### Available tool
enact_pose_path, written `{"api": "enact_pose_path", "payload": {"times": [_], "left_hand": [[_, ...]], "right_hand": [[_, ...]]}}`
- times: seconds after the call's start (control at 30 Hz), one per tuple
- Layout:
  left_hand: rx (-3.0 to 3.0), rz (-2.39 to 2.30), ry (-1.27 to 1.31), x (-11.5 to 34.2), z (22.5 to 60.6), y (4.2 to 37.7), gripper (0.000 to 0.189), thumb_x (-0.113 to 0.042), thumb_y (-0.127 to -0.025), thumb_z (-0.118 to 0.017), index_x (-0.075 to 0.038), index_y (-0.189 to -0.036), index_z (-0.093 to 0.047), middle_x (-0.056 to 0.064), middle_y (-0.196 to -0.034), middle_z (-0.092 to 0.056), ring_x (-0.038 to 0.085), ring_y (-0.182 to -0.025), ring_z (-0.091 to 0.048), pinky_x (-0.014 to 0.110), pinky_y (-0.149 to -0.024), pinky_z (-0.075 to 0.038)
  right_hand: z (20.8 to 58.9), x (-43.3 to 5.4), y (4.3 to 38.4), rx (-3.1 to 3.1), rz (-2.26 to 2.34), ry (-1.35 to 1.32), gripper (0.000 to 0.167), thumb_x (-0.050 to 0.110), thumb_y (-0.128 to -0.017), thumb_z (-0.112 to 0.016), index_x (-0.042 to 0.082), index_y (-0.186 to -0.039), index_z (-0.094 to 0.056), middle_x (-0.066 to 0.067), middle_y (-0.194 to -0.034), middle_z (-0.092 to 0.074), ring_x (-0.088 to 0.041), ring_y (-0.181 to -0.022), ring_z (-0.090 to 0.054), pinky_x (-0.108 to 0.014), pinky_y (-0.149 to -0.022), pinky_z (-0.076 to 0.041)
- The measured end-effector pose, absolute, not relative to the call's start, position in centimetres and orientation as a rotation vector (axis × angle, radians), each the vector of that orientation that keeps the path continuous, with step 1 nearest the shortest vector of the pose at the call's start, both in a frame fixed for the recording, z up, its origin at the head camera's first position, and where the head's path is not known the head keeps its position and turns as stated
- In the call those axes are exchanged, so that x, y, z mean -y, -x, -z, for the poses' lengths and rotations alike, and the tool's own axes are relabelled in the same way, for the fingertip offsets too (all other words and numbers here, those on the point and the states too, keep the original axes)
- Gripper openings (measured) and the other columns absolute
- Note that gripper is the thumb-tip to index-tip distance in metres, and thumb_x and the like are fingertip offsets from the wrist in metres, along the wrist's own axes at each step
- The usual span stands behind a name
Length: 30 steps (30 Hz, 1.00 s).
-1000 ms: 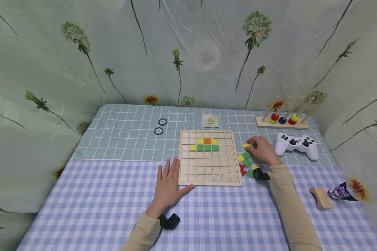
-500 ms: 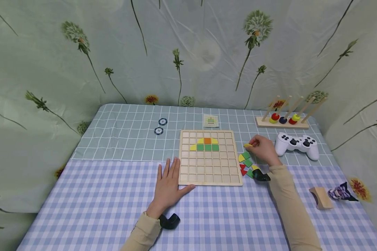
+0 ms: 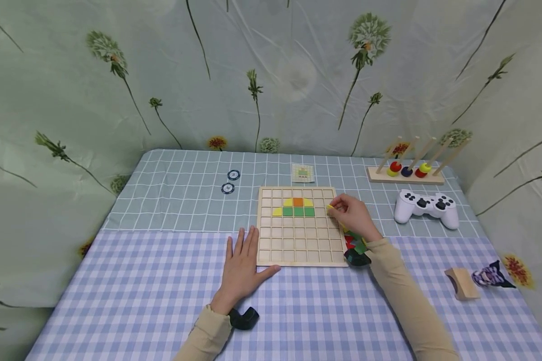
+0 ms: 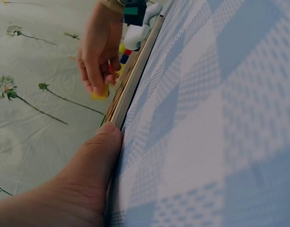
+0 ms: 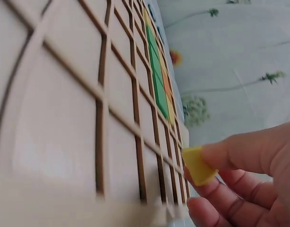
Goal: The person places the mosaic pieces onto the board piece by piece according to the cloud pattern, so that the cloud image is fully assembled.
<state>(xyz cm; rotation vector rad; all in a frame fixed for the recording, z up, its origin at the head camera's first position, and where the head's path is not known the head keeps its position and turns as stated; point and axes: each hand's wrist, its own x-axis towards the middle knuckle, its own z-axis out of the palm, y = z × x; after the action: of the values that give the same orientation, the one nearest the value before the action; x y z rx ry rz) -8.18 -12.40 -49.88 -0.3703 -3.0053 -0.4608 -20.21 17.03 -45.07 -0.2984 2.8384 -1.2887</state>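
A wooden grid board (image 3: 293,245) lies mid-table, with green, yellow and orange tiles in its upper cells; a green tile (image 3: 298,212) sits in the lower of the two filled rows. My right hand (image 3: 354,216) pinches a yellow tile (image 5: 199,165) between thumb and fingers, over the board's right edge. In the right wrist view that tile shows one curved side. My left hand (image 3: 240,268) lies flat with fingers spread at the board's lower left corner, its thumb (image 4: 95,156) along the near edge. Loose tiles (image 3: 354,243) in green, red and yellow lie partly hidden under the right wrist.
Behind the board lies a small pattern card (image 3: 302,173). Two round chips (image 3: 228,188) are at the back left. To the right stand a peg rack with beads (image 3: 405,176), a white game controller (image 3: 426,208), a wooden arch block (image 3: 462,284) and a purple figure (image 3: 491,276).
My right hand has carried the yellow tile left from beside the loose tiles to the board's right edge. My left hand has stayed in place.
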Motion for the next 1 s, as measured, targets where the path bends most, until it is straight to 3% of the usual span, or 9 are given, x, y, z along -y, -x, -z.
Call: {"api": "enact_pose_path", "payload": {"times": [0.5, 0.77, 1.0], "left_hand": [[3.009, 0.456, 0.371, 12.5, 50.0, 8.2, 0.104, -0.073, -0.082, -0.049, -0.002, -0.151, -0.015, 0.011, -0.156, -0.016, 0.029, -0.143, -0.002, 0.051, -0.111, 0.003], [3.003, 0.461, 0.377, 12.5, 50.0, 8.3, 0.104, -0.072, -0.082, -0.049, -0.002, -0.151, -0.016, 0.012, -0.156, -0.016, 0.030, -0.143, -0.003, 0.052, -0.111, 0.002], [2.991, 0.452, 0.380, 12.5, 49.9, 8.2, 0.104, -0.071, -0.081, -0.051, -0.001, -0.151, -0.017, 0.012, -0.155, -0.018, 0.031, -0.143, -0.005, 0.052, -0.111, 0.000]], "right_hand": [[45.9, -15.1, 20.6, -2.855, 1.253, 0.331, 0.011, 0.012, -0.084, -0.072, 0.002, -0.089, -0.069, -0.004, -0.073, -0.060, -0.019, -0.064, -0.049, -0.032, -0.061, -0.038], [46.1, -14.8, 20.5, -2.982, 1.097, 0.349, 0.008, 0.011, -0.084, -0.072, 0.003, -0.086, -0.073, -0.008, -0.081, -0.063, -0.023, -0.071, -0.056, -0.037, -0.066, -0.044], [45.8, -14.9, 20.7, -2.994, 1.012, 0.328, 0.011, 0.015, -0.084, -0.073, 0.005, -0.079, -0.070, -0.003, -0.070, -0.059, -0.019, -0.062, -0.051, -0.032, -0.056, -0.039]]}}
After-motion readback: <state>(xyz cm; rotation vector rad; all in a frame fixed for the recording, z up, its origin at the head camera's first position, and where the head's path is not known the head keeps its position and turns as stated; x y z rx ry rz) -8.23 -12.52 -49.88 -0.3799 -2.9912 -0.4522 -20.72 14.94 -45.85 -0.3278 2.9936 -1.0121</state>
